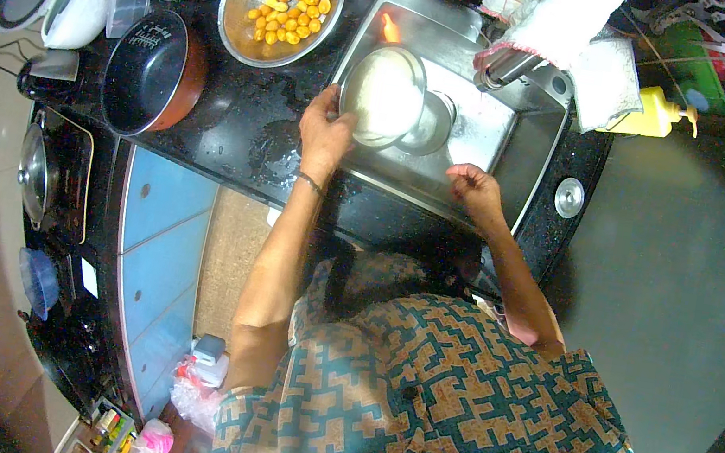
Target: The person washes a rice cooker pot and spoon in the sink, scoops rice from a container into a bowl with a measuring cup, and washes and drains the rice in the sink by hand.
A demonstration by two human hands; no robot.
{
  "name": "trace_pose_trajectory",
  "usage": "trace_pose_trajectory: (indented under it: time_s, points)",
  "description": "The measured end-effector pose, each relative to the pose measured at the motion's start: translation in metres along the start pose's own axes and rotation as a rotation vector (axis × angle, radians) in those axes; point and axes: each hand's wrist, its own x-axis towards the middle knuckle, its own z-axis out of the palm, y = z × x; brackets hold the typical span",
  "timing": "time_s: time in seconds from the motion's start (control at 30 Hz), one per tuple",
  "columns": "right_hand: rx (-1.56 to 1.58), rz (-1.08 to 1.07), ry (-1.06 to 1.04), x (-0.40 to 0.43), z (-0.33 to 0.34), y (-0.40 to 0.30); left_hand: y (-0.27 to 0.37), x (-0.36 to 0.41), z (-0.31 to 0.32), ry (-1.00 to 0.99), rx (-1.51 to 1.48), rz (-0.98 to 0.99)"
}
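Observation:
My left hand (328, 128) grips the near left rim of a round bowl (383, 97) held over the left part of the steel sink (530, 160). Bright, whitish contents fill the bowl, but glare hides what they are. My right hand (475, 191) is over the sink's front part, its fingers curled in, with nothing visible in them. Partly behind the bowl, a round shape (432, 124) lies at the sink bottom; I cannot tell whether it is the drain or another vessel. A small orange object (390, 28) shows at the sink's back left.
Left of the sink stand a perforated steel colander (275, 48) of yellow-orange oval pieces and a dark-lined cooker inner pot (146, 75). A white cloth (561, 24) drapes over the faucet (506, 72). To the right are a yellow pump bottle (650, 115) and a round metal strainer (569, 198).

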Motion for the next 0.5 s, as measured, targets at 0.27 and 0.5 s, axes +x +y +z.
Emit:
trace_pose_trajectory:
  time_s: [0.27, 0.5]
  points:
    - [0.054, 0.009, -0.013, 0.001, 0.0, 0.006, -0.009, 0.007, 0.002, 0.0, 0.071, 0.048]
    - [0.014, 0.034, 0.0, -0.002, 0.002, 0.007, -0.008, 0.008, 0.003, 0.015, 0.108, 0.113]
